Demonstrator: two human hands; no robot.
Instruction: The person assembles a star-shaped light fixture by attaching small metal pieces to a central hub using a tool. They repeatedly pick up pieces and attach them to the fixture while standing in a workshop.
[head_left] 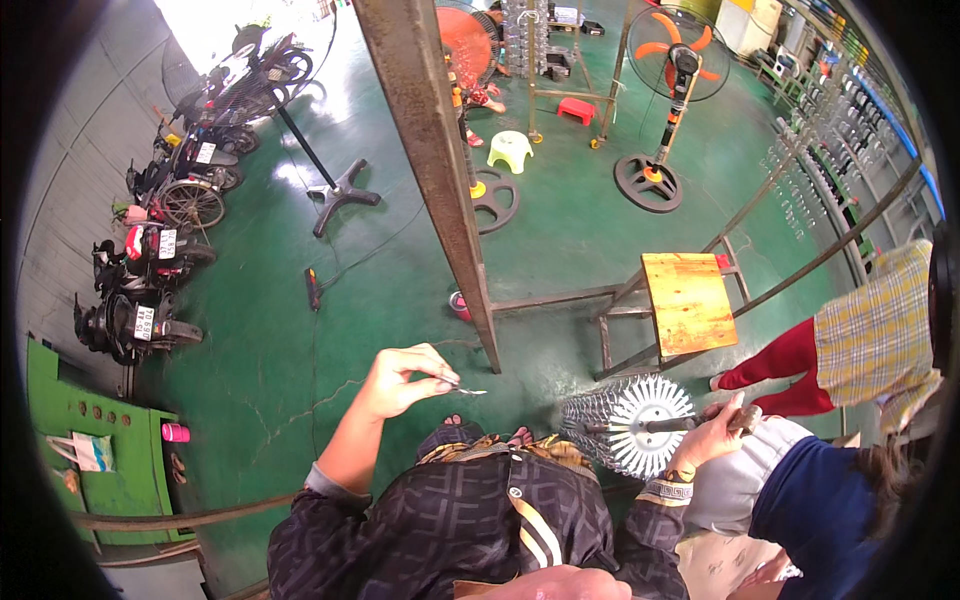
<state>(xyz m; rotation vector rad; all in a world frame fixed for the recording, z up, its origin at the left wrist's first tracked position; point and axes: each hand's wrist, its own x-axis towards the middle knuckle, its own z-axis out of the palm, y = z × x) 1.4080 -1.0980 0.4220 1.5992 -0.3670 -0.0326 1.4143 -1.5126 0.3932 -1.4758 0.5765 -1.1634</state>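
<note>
Raised in front of my body, my left hand [405, 382] is closed in a pinch on a small thin metal piece [470, 391], too small to name. To my right is a round rack [642, 428] with white spokes fanned around its hub and rows of wire-like metal pieces behind them. A dark rod [670, 425] sticks out from its hub. My right hand [712, 440] is closed around the rod's end, beside a worn knob [745, 420].
A metal post [430, 170] rises in front of me, joined to a low crossbar. Ahead right stands a wooden-topped stool [688, 305]. Close on my right are people, one in a plaid shirt [875, 320]. Farther off are a standing fan [683, 65], a pale plastic stool [510, 150] and parked motorbikes [150, 300].
</note>
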